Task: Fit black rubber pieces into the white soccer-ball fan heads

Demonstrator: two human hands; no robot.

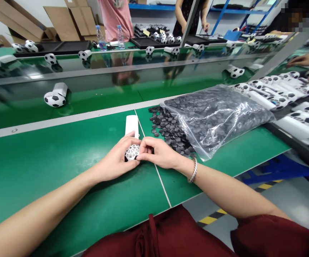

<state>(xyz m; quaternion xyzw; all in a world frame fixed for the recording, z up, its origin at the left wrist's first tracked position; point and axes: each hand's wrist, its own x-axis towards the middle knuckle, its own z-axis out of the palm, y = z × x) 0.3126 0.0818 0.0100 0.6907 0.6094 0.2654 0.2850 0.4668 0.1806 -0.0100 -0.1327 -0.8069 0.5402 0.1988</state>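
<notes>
On the green worktop in front of me lies a white part with a football-shaped head (132, 152) and a flat white handle (131, 125) pointing away from me. My left hand (117, 153) is wrapped round the football head, thumb on the near side. At the head's right edge, my right hand (156, 151) has its fingertips pinched together against it; whether a small piece is between them is hidden. Most of the head's panels look white, with dark patches at its edges. Just beyond my right hand, loose black pieces (173, 134) spill from a clear plastic bag (218, 117) full of them.
Beyond the worktop's pale edge strip runs a green conveyor (101, 92) carrying several football-headed parts, one (55, 95) at left. Trays of such parts (285, 89) stand at right, near a co-worker's hand (304, 60). Other people stand across the line, near water bottles (120, 37).
</notes>
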